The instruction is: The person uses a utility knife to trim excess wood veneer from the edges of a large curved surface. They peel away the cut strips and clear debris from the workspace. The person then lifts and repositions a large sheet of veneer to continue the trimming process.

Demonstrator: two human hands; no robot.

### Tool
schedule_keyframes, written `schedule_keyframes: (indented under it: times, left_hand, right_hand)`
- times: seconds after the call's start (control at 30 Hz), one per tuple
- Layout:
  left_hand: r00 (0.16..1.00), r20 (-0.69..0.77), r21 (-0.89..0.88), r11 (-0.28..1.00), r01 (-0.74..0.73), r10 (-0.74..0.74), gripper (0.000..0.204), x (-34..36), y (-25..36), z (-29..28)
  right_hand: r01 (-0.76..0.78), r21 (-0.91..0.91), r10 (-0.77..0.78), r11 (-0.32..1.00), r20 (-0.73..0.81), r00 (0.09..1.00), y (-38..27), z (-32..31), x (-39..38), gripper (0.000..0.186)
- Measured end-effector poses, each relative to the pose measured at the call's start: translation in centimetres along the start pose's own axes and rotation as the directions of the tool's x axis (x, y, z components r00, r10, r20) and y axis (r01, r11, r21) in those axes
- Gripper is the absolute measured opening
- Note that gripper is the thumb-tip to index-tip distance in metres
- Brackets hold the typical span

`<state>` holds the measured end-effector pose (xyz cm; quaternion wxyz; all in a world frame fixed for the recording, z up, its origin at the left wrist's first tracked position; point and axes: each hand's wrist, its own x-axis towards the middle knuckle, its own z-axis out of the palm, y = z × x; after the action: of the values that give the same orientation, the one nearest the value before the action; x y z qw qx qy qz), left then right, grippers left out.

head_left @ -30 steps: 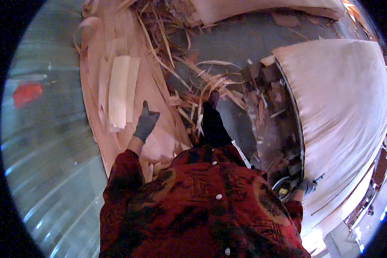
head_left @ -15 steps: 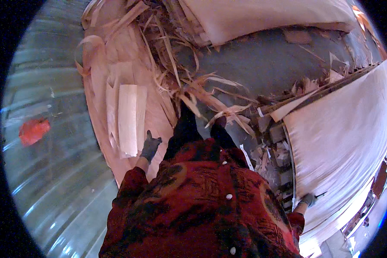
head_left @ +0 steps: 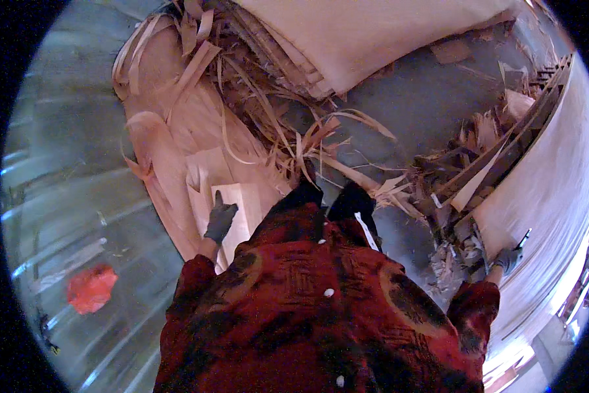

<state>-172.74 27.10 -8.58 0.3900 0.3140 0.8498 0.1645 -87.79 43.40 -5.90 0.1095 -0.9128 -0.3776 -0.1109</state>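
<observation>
My left hand (head_left: 221, 221), in a dark grey glove, is over a pale wood veneer piece (head_left: 241, 213). Its fingers look stretched out, with one pointing forward, and nothing shows in them. The pale piece lies on a pile of reddish-brown veneer sheets (head_left: 176, 134). On the right, my gloved right hand (head_left: 506, 259) is closed around a slim dark tool (head_left: 523, 240) whose kind is too small to make out. That hand is at the near left edge of a large stack of pale veneer sheets (head_left: 550, 196).
Torn veneer strips (head_left: 294, 147) tangle across the floor by my feet. Another veneer stack (head_left: 373, 39) stands at the far side. Broken scraps (head_left: 484, 134) line the right stack's edge. Left, a shiny greenish floor covering (head_left: 65, 216) bears a red scrap (head_left: 92, 288).
The view has shifted, and the left pile and red scrap appear further right. My left hand now overlaps the pale veneer piece it was beside. My right hand is further up the stack's edge.
</observation>
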Motion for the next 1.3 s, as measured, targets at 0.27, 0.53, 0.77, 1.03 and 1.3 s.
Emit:
schedule_keyframes:
  times: [0.27,0.53,0.77,1.03,1.3]
  left_hand:
    - [0.998,0.046,-0.160,0.985,0.057,-0.050,0.081,3.1,-2.0,-5.7]
    - [0.990,0.088,-0.179,0.979,-0.092,0.109,0.074,5.3,1.6,-5.2]
    - [0.982,0.186,-0.033,0.999,-0.010,0.016,0.074,7.1,-9.2,-5.0]
    - [0.947,0.318,0.184,0.977,-0.107,0.044,0.069,9.9,-5.3,-2.7]
    - [0.938,0.324,0.157,0.971,-0.178,0.119,0.066,8.4,6.9,0.3]
  right_hand:
    - [-0.006,-0.269,-0.004,0.963,-0.038,0.999,1.3,0.7,0.5,0.032]
    - [-0.255,-0.258,0.274,0.932,0.040,0.961,-4.6,-2.5,-2.0,0.029]
    - [-0.234,-0.315,0.253,0.920,0.023,0.967,-7.7,-4.4,-2.9,0.029]
    - [-0.154,-0.100,0.151,0.983,-0.041,0.988,-3.9,-2.0,-3.0,0.035]
    - [-0.286,-0.111,0.290,0.952,0.021,0.957,-5.7,-2.6,-3.3,0.031]
